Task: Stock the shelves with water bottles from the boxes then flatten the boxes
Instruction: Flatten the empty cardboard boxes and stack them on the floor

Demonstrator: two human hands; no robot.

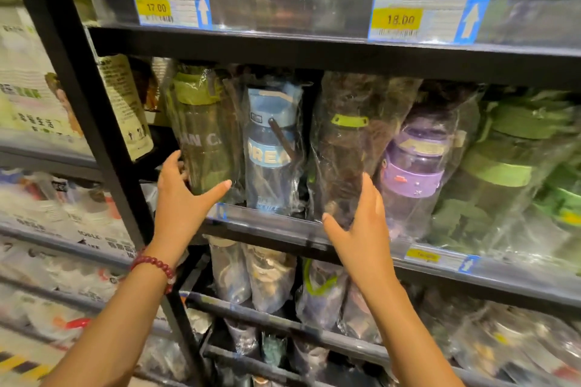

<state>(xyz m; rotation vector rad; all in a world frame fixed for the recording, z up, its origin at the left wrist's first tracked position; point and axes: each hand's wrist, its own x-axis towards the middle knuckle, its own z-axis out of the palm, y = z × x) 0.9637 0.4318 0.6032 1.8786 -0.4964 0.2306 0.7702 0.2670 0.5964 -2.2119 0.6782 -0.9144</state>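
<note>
At the centre of the frame, the middle shelf (283,225) carries a row of water bottles, each upright in a clear plastic bag, long axis vertical, cap up. The left hand (182,195) holds the green-capped bottle (204,135) at centre left, thumb spread across its lower front and fingers curled round its left side; pale letters on it read "AN C", the rest unclear. The right hand (361,223) grips the dark bottle (349,148) right of centre, thumb low on the front, fingers round its right side; it bears a small green tag. Between the two stands a blue bottle (270,148) with a band reading "DREA", untouched. Just right of the dark one, a purple bottle (415,163) leans slightly, and beyond it green-lidded bottles (509,166) fill the right edge.

On the shelf rail above, yellow price labels read "17.00" (155,7) at upper left and "18.00" (400,19) at upper right, each with a white upward arrow. A red bead bracelet (154,264) circles the left wrist. Below, more bagged bottles (270,273) crowd the lower shelf. A black upright post (78,78) stands at left, printed packages beyond it.
</note>
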